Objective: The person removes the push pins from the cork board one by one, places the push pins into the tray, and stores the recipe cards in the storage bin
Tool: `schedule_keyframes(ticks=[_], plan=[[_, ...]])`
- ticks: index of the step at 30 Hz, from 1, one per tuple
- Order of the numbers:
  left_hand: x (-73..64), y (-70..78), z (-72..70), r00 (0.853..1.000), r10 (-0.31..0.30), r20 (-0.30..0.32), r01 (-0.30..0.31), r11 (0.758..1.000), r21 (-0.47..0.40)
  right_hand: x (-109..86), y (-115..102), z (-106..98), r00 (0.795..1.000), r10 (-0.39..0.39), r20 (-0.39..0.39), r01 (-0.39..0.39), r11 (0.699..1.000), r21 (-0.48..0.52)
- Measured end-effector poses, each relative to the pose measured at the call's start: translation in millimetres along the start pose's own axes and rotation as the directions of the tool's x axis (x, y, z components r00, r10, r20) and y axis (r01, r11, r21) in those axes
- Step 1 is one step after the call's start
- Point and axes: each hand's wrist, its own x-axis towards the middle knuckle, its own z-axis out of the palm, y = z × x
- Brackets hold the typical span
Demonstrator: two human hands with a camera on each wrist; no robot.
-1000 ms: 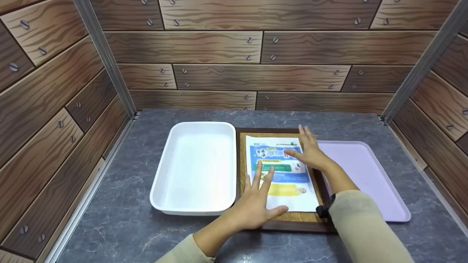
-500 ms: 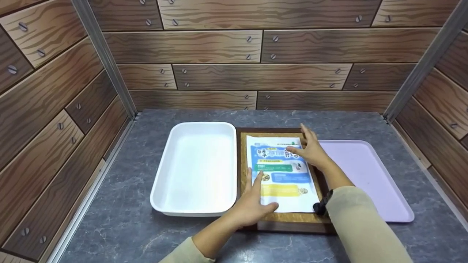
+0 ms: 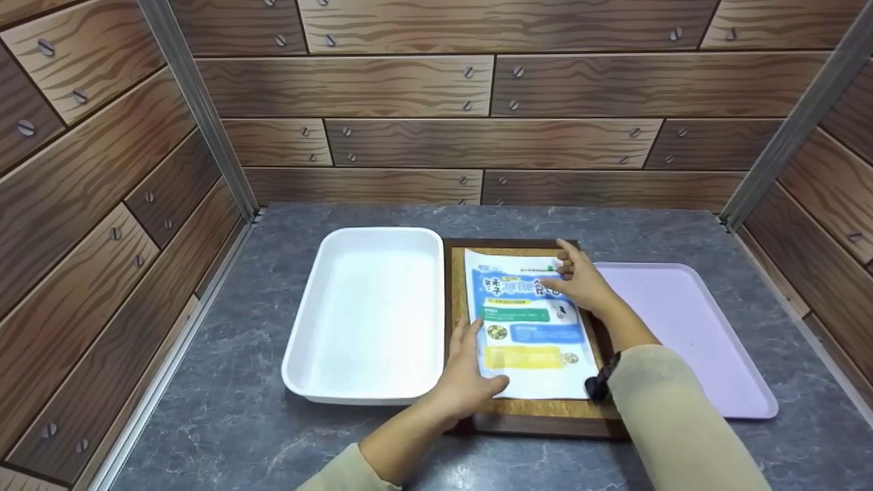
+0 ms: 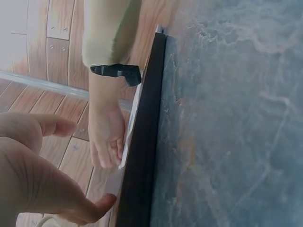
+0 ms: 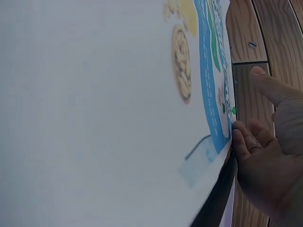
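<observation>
1. White, blue, green and yellow are carried by the printed sheet (image 3: 535, 334), which is laid on a brown framed board (image 3: 545, 408).
2. The left hand (image 3: 467, 382) is held open at the sheet's left edge, its thumb set apart over the lower margin; whether the paper is touched cannot be told.
3. The right hand (image 3: 581, 281) is placed at the upper right edge, with the fingers loosely bent and the thumb held apart; no firm grip is shown.
4. A dark strap (image 3: 602, 382) is worn on the right wrist.
5. The board is flanked by a deep white tray (image 3: 372, 314) on the left and a flat lilac tray (image 3: 689, 334) on the right.
6. All are supported by a grey marbled tabletop (image 3: 225, 382).
</observation>
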Motion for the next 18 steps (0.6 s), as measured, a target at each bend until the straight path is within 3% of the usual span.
schedule_keyframes(ticks=[8, 12, 18], plan=[[3.2, -0.2, 5.2, 0.993, -0.074, -0.096, 0.067, 0.995, -0.076, 5.7, 3.8, -2.2, 1.000, 0.014, 0.013, -0.012, 0.996, -0.092], [4.0, -1.2, 4.9, 0.990, -0.120, -0.075, 0.109, 0.984, -0.142, 10.3, 6.5, -1.1, 0.999, 0.026, -0.022, -0.029, 0.990, -0.135], [4.8, -4.9, 6.3, 0.989, -0.144, -0.040, 0.135, 0.977, -0.166, 18.8, 6.6, 0.7, 0.996, 0.039, -0.077, -0.054, 0.978, -0.202]])
